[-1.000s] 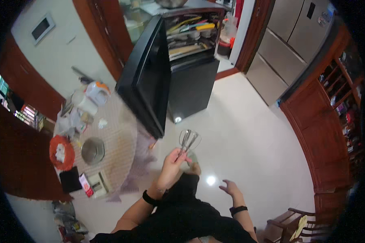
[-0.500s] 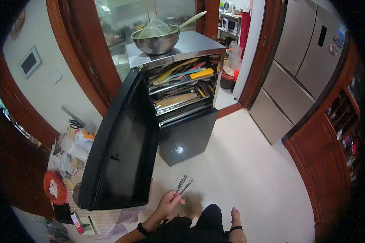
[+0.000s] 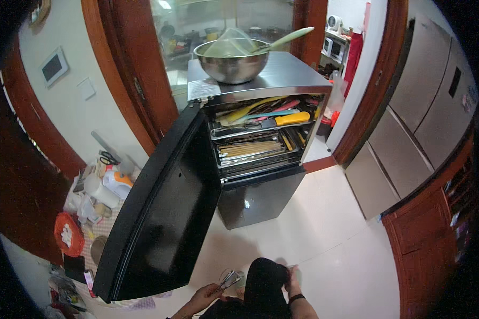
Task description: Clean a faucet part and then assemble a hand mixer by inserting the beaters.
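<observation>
Metal whisk beaters (image 3: 230, 278) are held in the left hand (image 3: 205, 297), above the floor and to the right of the lower edge of the black door (image 3: 165, 212). The fingers are closed around the stem end, apparently so that the wire loops are kept clear of the palm and pointed outward. The right hand (image 3: 292, 279) is placed just beside the right knee (image 3: 266, 271), by which it is partly hidden; how far its fingers are curled, or whether anything is gripped, cannot be made out.

The door of the utensil cabinet (image 3: 287, 69) is left wide, so its racks are exposed. Long utensils, among them a yellow-handled tool (image 3: 292, 119), are laid flat on the upper rack, probably because they would be too tall upright. Chopsticks (image 3: 250, 150) are lined up on the lower rack, seemingly for neatness.

A steel mixing bowl (image 3: 233, 69) is set near the left edge of the cabinet top; a pale-green handle (image 3: 292, 36) is propped over its right rim, presumably being too long to fit inside.
</observation>
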Motion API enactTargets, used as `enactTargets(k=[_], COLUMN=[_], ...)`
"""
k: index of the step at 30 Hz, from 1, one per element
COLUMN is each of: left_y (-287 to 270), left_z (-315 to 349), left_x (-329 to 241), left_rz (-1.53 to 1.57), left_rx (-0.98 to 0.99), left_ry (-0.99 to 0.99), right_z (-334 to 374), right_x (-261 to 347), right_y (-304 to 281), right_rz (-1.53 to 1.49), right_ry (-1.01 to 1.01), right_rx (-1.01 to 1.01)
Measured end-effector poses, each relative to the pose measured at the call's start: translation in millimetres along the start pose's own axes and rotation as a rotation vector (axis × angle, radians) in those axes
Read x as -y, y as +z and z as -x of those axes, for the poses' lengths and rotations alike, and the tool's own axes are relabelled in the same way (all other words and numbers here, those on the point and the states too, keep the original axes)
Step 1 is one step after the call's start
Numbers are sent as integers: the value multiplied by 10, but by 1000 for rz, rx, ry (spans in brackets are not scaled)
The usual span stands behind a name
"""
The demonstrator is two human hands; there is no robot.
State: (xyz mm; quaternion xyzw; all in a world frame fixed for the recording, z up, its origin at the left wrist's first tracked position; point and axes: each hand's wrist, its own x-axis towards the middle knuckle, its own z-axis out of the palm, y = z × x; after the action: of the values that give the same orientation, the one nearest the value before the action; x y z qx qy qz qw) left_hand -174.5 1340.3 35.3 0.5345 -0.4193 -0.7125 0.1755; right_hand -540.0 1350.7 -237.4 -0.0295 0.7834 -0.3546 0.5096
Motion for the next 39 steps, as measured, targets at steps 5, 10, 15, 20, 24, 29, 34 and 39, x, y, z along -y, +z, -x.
enactTargets(k=[5, 10, 15, 20, 24, 29, 34, 39], left_y=[-237, -680, -718, -568, -358, -137, -32, -30], left_z=[164, 195, 685, 756, 693, 848, 924, 995], left_x=[409, 2342, 2521, 1784, 916, 586, 640, 658], left_rz=[-308, 436, 305, 1156, 968, 919, 937, 905], left_rx=[-22, -28, -531, -933, -1136, -1276, -1295, -1288], left_ry=[-121, 215, -134, 172, 416, 444, 439, 573], right_z=[172, 713, 1409, 2091, 1634, 1640, 1487, 1677], right_x=[1004, 2873, 4335, 5388, 6022, 6231, 6351, 6333], right_y=[463, 383, 157, 909, 1556, 1985, 2081, 2082], right_rz=[421, 942, 776, 659, 714, 1288, 1424, 1492], right_ry=[-438, -1204, -1547, -1686, -2120, -1964, -1935, -2071], right_rx=[200, 181, 49, 264, 87, 74, 15, -84])
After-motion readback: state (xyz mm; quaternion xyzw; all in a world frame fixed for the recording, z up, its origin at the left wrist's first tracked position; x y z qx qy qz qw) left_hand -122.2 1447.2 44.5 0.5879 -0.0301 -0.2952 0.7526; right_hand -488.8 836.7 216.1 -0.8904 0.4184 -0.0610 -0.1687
